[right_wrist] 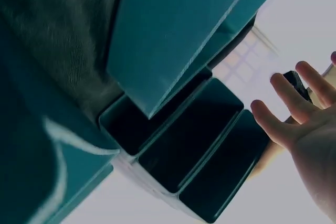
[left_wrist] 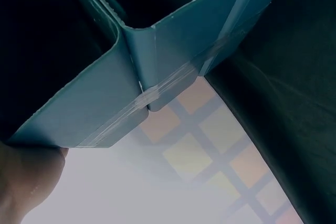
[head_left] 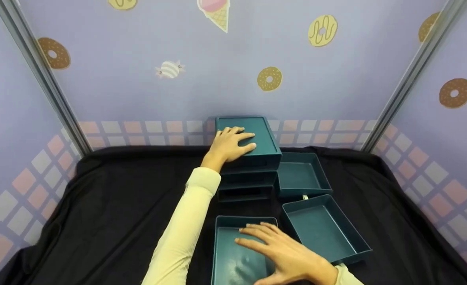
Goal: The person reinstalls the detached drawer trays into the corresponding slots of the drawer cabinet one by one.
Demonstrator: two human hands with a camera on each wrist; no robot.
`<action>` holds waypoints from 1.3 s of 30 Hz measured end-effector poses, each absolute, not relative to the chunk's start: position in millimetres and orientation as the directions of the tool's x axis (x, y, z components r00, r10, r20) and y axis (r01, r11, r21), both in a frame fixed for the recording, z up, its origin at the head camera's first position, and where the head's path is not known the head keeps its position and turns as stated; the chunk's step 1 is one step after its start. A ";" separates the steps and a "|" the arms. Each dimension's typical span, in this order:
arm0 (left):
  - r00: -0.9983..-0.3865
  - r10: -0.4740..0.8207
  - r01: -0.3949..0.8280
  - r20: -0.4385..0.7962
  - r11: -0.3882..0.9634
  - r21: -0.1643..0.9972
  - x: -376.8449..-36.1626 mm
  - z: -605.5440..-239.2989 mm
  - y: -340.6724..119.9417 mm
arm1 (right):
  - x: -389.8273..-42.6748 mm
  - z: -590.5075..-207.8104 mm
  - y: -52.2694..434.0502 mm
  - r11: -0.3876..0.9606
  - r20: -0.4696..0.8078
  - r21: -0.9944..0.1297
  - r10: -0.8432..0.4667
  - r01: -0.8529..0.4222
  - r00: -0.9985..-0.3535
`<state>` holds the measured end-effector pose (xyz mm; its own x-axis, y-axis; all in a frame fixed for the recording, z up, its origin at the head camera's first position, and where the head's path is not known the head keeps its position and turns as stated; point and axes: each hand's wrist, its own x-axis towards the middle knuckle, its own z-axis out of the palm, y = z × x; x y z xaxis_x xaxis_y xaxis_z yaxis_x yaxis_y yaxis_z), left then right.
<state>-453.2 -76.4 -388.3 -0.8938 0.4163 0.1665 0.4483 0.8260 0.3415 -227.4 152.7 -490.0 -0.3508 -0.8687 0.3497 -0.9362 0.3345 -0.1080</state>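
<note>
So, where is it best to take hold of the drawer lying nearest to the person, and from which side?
Probably the far short wall of the drawer, from above. It lies flat and open-topped, so fingers can hook over that rim; the right hand hovers open over it, while the left hand rests on the cabinet.

Black-draped table (head_left: pixel 111 206) with teal drawer cabinet (head_left: pixel 249 158), three drawers (head_left: pixel 320 229).
</note>
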 end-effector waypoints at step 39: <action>-0.890 0.401 0.453 0.215 0.829 0.328 -450.2 -386.1 -77.7 | -199.8 -519.8 130.9 0.065 0.328 -0.280 -0.931 -0.958 -0.159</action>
